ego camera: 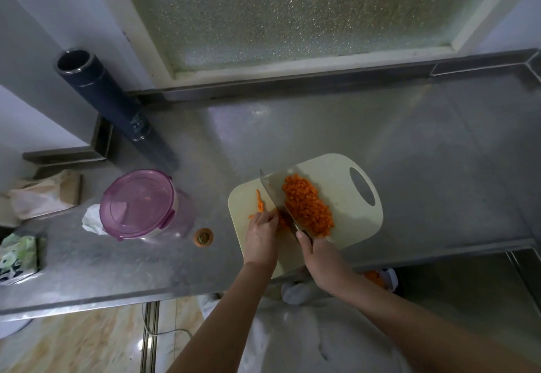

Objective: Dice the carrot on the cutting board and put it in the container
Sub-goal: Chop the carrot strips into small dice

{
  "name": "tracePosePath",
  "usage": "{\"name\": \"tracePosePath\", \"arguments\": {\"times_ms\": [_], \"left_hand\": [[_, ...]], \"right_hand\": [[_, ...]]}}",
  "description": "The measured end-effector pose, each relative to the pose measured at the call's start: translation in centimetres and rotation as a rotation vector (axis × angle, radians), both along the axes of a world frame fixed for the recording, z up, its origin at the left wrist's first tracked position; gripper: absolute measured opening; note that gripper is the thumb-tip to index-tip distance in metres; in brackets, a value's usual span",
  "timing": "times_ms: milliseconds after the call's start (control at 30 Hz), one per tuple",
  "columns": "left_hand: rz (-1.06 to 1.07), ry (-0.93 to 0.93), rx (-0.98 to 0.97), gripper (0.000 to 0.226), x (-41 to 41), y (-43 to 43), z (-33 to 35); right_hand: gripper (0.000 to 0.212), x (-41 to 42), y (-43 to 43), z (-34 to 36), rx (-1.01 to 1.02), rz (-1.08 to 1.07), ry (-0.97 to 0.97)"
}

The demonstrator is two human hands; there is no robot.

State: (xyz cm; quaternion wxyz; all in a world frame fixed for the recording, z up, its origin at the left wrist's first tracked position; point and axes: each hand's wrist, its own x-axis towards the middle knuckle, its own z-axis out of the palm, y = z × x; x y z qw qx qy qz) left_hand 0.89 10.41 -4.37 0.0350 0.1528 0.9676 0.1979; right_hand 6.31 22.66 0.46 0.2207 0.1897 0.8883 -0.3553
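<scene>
Steel counter (409, 153) under a frosted window (292, 6), dim light. Cutting board (336, 167) is laid at the near edge, handle hole to the far right. Diced carrot (307, 205) is heaped mid-board in a long pile against the right face of the knife (273, 189). A few carrot strips (259, 201) are left uncut on the board's left side, just beside the blade. Dice are judged light, stiff, damp, and apt to roll and scatter, so they are better scooped on the blade or swept off the board than pinched. Strips are thin, likely to skid, and best pinned from above, close to the cut line. Left hand (260, 238) is set over the near ends of the strips, fingers curled down and tucked, pressing them to the board; exact contact is hidden under the knuckles. Right hand (319, 258) is wrapped round the dark handle, thumb laid on top, blade angled away toward the far left with its edge down on the board. Both forearms are reached in from below the frame, wrists low. Container (137, 203) is stood well to the left of the board w/ purple lid clipped on, so it is judged to need opening before any transfer. Carrot end (203, 237) is left on the counter btwn container and board. Dark flask (96, 85) is stood far left by the wall; tissue pack (17, 252) is at the left edge.
</scene>
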Motion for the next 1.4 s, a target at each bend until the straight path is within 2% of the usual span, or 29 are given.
{"name": "tracePosePath", "arguments": {"times_ms": [367, 600, 767, 900, 1000, 1400], "left_hand": [[-0.042, -0.018, 0.025, 0.040, 0.0, -0.6, -0.1], [-0.006, -0.061, 0.085, 0.030, -0.2, 0.1, -0.2], [-0.016, -0.073, 0.097, 0.031, -0.3, -0.2, 0.3], [-0.023, -0.116, 0.135, 0.045, 0.0, -0.4, 0.9], [-0.019, -0.118, 0.144, 0.047, 0.2, -0.6, 1.1], [0.050, -0.110, 0.122, 0.030, 0.0, 0.1, 1.3]], "right_hand": [[0.048, -1.3, 0.7, -0.5, -0.067, -0.039, 0.062], [0.042, -1.9, 1.9, 1.1, -0.106, -0.062, 0.075], [0.052, -1.5, 1.7, 1.8, -0.132, -0.061, 0.081], [0.054, -1.0, 1.5, 2.4, -0.124, -0.052, 0.066], [0.054, -0.6, 1.4, 2.7, -0.126, -0.049, 0.073], [0.059, 0.3, 1.0, 1.4, -0.045, -0.002, 0.006]]}}
